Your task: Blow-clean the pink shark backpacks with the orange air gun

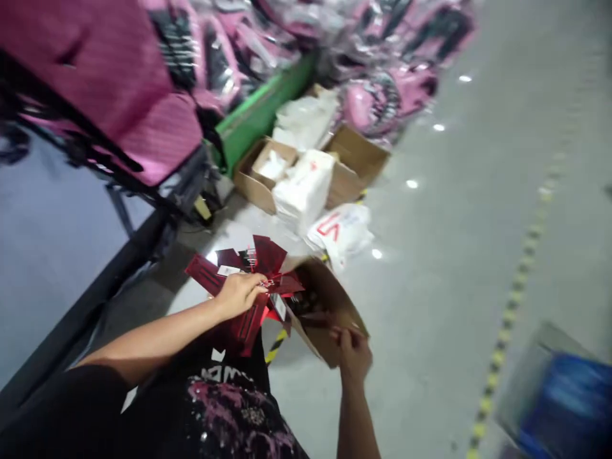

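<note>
Both hands (236,297) (354,356) apart, half-curled

Plastic-wrapped pink goods (366,105), green panel (255,105), yellow-and-black floor tape (504,336)

Red 5-like mark (329,227) on white bag (352,231)

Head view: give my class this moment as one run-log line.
left hand: holds fanned red pieces | right hand: grips open cardboard box by edge | beyond box: white bag, red print
</note>
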A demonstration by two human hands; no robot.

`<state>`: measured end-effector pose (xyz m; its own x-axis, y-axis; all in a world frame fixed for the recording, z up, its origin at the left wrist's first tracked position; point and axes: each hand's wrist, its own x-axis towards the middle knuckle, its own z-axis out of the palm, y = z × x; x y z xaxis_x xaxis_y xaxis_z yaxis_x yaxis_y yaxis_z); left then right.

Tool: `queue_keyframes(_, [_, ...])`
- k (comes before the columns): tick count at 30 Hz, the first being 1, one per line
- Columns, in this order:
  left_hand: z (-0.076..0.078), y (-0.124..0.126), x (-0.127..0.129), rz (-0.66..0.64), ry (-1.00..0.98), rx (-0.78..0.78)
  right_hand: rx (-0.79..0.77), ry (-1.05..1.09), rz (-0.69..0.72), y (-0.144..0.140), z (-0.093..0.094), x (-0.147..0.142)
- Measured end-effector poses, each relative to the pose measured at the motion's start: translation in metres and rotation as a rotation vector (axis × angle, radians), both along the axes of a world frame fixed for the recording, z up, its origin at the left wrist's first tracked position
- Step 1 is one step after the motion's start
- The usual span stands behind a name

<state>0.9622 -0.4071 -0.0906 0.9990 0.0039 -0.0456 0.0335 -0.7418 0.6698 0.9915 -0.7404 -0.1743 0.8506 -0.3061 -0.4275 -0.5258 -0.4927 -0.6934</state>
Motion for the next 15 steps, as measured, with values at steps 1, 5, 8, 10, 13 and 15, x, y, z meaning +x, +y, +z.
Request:
queue_keyframes(1, [-0.011, -0.018, 0.0, -0.061, 0.028, 0.001, -0.016, 0.04, -0.069, -0.019, -0.011, -0.011])
queue_keyframes(5, [-0.048, -0.108, 0.009, -0.309, 0.141, 0.018, 0.052, 0.095, -0.208, -0.084, -0.063, -0.036])
queue_keyframes(8, [-0.084, -0.177, 0.03, -0.42, 0.243, 0.078, 0.131, 0.13, -0.217, -0.119, -0.113, -0.041])
queue_keyframes(10, [-0.117, -0.22, 0.048, -0.429, 0.318, 0.118, 0.146, 0.18, -0.199, -0.141, -0.15, -0.04])
queue_keyframes(13, [-0.182, -0.278, 0.075, -0.333, 0.433, 0.16, 0.145, 0.225, -0.178, -0.175, -0.208, -0.037])
queue_keyframes(15, [-0.23, -0.308, 0.09, -0.249, 0.507, 0.193, 0.155, 0.238, -0.164, -0.195, -0.248, -0.032])
